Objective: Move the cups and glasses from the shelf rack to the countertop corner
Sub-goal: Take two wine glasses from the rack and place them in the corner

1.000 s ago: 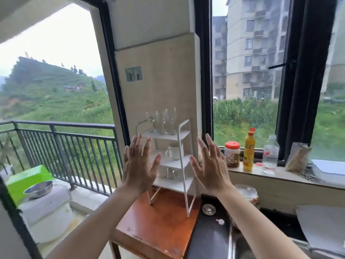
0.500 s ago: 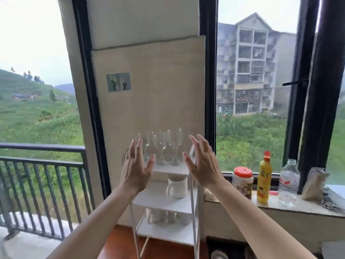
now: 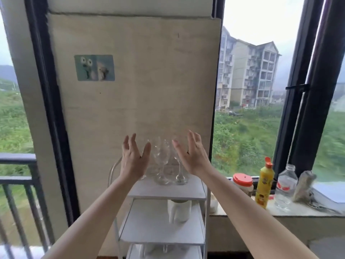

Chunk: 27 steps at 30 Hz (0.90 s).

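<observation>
A white three-tier shelf rack [image 3: 166,192] stands against the beige wall panel. Several clear stemmed wine glasses [image 3: 162,161] stand on its top tier. A white mug [image 3: 179,211] sits on the middle tier, and more cups [image 3: 149,248] show dimly on the bottom tier. My left hand [image 3: 133,159] is raised just left of the glasses, palm inward, fingers spread, and partly covers the leftmost glass. My right hand [image 3: 192,153] is raised just right of them, fingers spread, in front of the rightmost glass. Neither hand holds anything.
On the window sill [image 3: 280,212] to the right stand a red-lidded jar [image 3: 242,184], a yellow bottle [image 3: 264,184], a clear plastic bottle [image 3: 285,186] and a crumpled bag [image 3: 303,185]. A black balcony railing [image 3: 16,176] is at the left.
The view has tilted up and closed in on the rack. Both hands have risen from the middle tier to either side of the wine glasses on top.
</observation>
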Each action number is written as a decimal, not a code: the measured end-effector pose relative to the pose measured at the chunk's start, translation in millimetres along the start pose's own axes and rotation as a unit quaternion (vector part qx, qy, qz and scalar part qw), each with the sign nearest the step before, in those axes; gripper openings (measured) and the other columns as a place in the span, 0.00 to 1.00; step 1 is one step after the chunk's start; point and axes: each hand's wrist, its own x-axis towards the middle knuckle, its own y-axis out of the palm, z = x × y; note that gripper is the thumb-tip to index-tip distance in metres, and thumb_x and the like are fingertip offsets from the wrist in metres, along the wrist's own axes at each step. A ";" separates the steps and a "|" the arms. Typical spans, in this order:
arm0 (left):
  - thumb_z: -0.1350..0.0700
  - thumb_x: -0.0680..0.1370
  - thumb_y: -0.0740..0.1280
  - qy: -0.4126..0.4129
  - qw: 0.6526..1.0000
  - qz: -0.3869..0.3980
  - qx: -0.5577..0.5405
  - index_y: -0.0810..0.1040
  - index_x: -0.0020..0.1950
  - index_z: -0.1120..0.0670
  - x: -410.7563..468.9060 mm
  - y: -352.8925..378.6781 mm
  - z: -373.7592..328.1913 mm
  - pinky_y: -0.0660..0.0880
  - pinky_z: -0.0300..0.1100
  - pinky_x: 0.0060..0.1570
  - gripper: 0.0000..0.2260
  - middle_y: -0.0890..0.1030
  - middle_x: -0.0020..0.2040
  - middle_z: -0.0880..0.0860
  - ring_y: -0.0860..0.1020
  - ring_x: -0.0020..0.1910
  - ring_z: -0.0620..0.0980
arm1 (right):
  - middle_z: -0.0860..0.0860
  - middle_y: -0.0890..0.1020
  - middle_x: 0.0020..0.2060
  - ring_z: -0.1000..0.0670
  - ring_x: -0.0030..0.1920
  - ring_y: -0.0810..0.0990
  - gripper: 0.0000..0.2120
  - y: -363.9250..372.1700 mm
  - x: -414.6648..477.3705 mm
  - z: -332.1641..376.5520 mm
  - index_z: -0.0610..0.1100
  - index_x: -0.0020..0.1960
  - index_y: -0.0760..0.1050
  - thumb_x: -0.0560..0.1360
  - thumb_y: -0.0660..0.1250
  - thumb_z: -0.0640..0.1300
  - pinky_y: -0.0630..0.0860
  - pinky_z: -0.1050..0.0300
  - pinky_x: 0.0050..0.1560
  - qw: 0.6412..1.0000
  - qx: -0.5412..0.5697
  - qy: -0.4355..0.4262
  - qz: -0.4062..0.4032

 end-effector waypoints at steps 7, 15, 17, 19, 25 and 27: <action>0.53 0.81 0.64 0.020 0.995 -0.069 -0.066 0.66 0.65 0.58 -1.5 12.1 5.0 0.69 0.47 0.52 0.16 0.68 0.62 0.57 0.73 0.59 0.61 | 0.48 0.72 0.61 0.46 0.45 0.78 0.22 6.0 2.3 -4.1 0.51 0.61 0.59 0.79 0.55 0.67 0.73 0.49 0.48 0.999 -0.003 -0.031 -0.022; 0.47 0.76 0.64 0.125 0.968 -0.200 -0.089 0.68 0.60 0.54 -11.2 -28.3 -30.2 0.78 0.58 0.44 0.17 0.69 0.55 0.49 0.73 0.50 0.46 | 0.49 0.74 0.51 0.61 0.39 0.74 0.19 -9.1 -2.9 11.7 0.47 0.57 0.62 0.80 0.60 0.61 0.65 0.66 0.36 0.983 0.047 -0.115 -0.133; 0.47 0.76 0.65 0.149 0.962 -0.210 -0.091 0.68 0.60 0.55 -17.0 -40.7 -40.2 0.78 0.58 0.43 0.17 0.70 0.55 0.49 0.74 0.51 0.48 | 0.49 0.75 0.50 0.63 0.41 0.75 0.20 -16.5 -6.9 21.1 0.47 0.57 0.63 0.78 0.60 0.62 0.65 0.71 0.38 0.976 0.068 -0.129 -0.160; 0.49 0.77 0.67 0.170 0.957 -0.214 -0.101 0.68 0.61 0.55 -26.6 -49.6 -47.4 0.78 0.59 0.44 0.18 0.72 0.56 0.50 0.76 0.51 0.50 | 0.48 0.77 0.50 0.64 0.40 0.77 0.21 -24.6 -13.4 30.8 0.45 0.57 0.64 0.77 0.62 0.62 0.67 0.73 0.38 0.970 0.084 -0.148 -0.176; 0.47 0.76 0.69 0.191 0.945 -0.210 -0.160 0.66 0.67 0.54 -74.0 -47.5 -63.5 0.78 0.42 0.42 0.24 0.77 0.56 0.52 0.78 0.49 0.44 | 0.47 0.79 0.50 0.64 0.41 0.80 0.23 -52.9 -57.4 45.7 0.35 0.60 0.68 0.78 0.64 0.54 0.71 0.75 0.39 0.948 0.098 -0.191 -0.235; 0.46 0.76 0.68 0.187 0.943 -0.194 -0.196 0.66 0.67 0.50 -92.4 -34.6 -68.5 0.75 0.34 0.41 0.23 0.78 0.56 0.53 0.77 0.49 0.40 | 0.54 0.79 0.49 0.70 0.44 0.79 0.22 -68.9 -79.0 39.7 0.33 0.59 0.68 0.78 0.65 0.51 0.71 0.76 0.42 0.944 0.104 -0.181 -0.257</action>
